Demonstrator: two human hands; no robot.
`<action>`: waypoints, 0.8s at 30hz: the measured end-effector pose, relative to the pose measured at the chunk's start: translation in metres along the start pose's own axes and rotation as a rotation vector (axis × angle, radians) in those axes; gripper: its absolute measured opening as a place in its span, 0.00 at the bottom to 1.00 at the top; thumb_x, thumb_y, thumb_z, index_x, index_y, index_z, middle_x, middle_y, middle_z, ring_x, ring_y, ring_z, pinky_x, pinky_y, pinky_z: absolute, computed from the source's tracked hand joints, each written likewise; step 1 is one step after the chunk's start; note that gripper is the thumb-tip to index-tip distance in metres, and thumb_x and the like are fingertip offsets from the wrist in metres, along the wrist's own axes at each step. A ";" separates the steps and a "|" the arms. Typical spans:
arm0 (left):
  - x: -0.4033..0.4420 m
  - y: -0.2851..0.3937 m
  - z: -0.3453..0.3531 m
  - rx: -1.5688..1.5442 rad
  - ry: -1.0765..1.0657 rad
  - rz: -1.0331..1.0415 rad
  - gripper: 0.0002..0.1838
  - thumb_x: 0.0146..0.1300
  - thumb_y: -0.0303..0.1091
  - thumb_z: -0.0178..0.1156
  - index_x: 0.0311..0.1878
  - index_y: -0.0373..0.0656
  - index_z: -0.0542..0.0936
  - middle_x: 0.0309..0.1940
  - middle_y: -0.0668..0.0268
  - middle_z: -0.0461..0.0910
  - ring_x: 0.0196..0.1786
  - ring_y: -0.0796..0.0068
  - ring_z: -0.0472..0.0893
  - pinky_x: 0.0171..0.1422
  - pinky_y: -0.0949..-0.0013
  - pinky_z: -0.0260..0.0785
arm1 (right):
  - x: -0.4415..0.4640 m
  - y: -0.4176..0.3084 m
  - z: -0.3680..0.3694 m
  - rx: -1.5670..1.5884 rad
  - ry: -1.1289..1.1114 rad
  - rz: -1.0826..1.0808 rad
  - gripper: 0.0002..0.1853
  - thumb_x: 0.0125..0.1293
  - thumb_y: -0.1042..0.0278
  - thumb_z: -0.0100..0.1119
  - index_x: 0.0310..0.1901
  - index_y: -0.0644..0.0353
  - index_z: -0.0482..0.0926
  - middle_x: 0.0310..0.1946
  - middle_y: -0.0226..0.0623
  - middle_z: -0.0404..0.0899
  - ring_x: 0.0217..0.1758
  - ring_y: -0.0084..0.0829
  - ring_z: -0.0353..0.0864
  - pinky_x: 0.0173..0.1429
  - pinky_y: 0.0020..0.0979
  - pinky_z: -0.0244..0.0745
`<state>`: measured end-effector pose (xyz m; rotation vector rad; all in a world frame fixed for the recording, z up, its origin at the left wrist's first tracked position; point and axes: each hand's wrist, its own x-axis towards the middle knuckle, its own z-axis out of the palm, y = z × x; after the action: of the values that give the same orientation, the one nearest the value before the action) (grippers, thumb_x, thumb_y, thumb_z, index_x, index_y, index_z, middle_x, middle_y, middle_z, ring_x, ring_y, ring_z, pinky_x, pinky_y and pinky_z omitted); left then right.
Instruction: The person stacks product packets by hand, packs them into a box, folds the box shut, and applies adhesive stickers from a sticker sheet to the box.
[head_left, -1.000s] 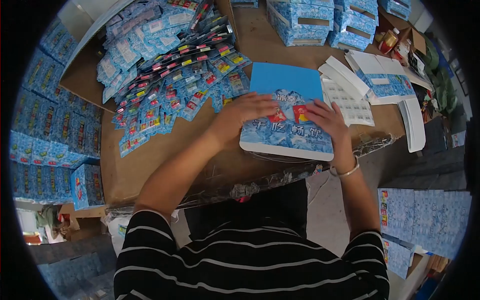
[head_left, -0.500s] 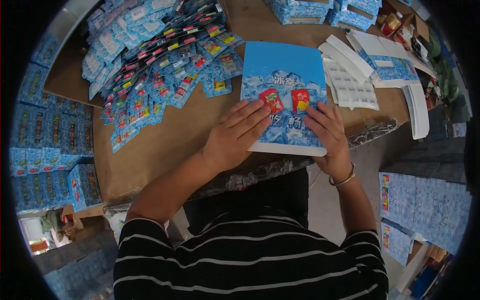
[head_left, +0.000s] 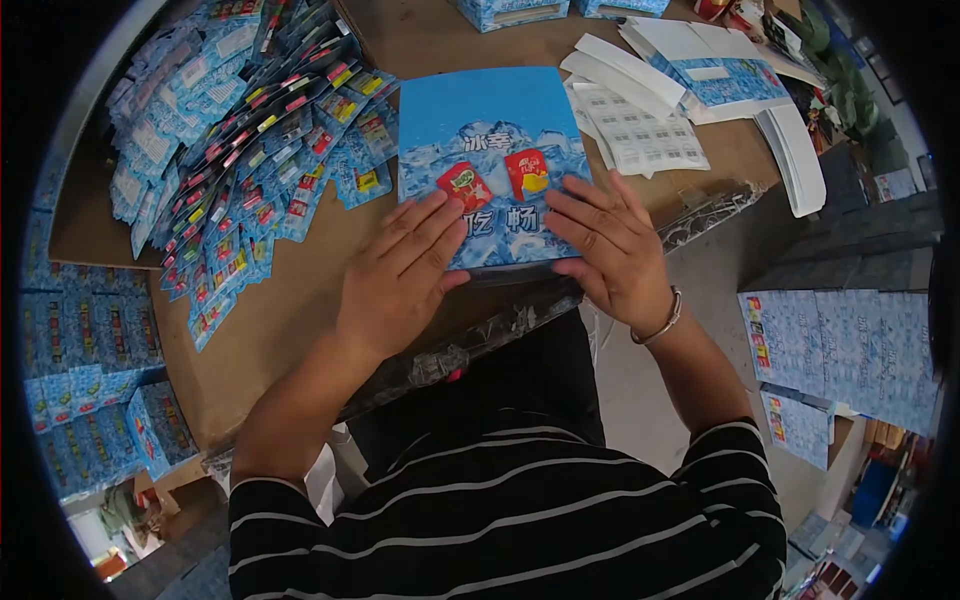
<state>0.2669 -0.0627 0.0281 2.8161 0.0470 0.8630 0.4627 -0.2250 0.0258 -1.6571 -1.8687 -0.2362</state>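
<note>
A blue carton (head_left: 490, 105) printed with ice cubes, two small red packets and large lettering lies at the table's front edge. My left hand (head_left: 400, 265) rests on its near left corner, fingers stretched over the print and thumb by the front edge. On the near right corner lies my right hand (head_left: 610, 240), its fingers spread across the top and its thumb low at the front edge. Both hands are open and touch the carton. Its near side is dark and partly hidden by the hands.
Many blue sachets (head_left: 250, 130) are heaped at the left. To the right are label sheets (head_left: 650, 135), a flattened carton (head_left: 720, 75) and folded white card (head_left: 795, 160). Crinkled plastic film (head_left: 480, 345) covers the table edge. Stacked cartons (head_left: 850, 335) stand at the right.
The white strip along the carton's near edge no longer shows; that edge is folded down. My right hand's fingers have spread more across the top. The view has shifted.
</note>
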 end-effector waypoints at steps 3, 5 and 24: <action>0.002 -0.005 -0.002 -0.024 -0.006 0.009 0.25 0.43 0.30 0.66 0.49 0.38 0.77 0.54 0.61 0.74 0.60 0.62 0.71 0.63 0.58 0.65 | 0.003 0.001 0.004 0.138 0.079 0.017 0.20 0.52 0.64 0.63 0.47 0.59 0.78 0.52 0.38 0.76 0.60 0.43 0.71 0.66 0.45 0.59; 0.005 -0.009 -0.003 -0.031 -0.003 0.018 0.25 0.44 0.30 0.66 0.50 0.38 0.76 0.54 0.61 0.74 0.60 0.61 0.71 0.63 0.58 0.64 | 0.005 0.002 0.004 0.138 0.098 0.021 0.20 0.51 0.64 0.64 0.47 0.59 0.79 0.52 0.39 0.76 0.60 0.43 0.71 0.65 0.44 0.61; -0.018 0.005 0.002 0.096 -0.116 -0.014 0.30 0.42 0.32 0.66 0.53 0.36 0.74 0.57 0.55 0.71 0.63 0.55 0.68 0.66 0.55 0.57 | -0.018 0.002 0.014 0.015 0.005 -0.014 0.16 0.55 0.66 0.61 0.47 0.53 0.79 0.53 0.33 0.76 0.62 0.35 0.69 0.70 0.47 0.45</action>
<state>0.2531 -0.0697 0.0174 2.9456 0.0927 0.7116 0.4600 -0.2320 0.0040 -1.6320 -1.8747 -0.2312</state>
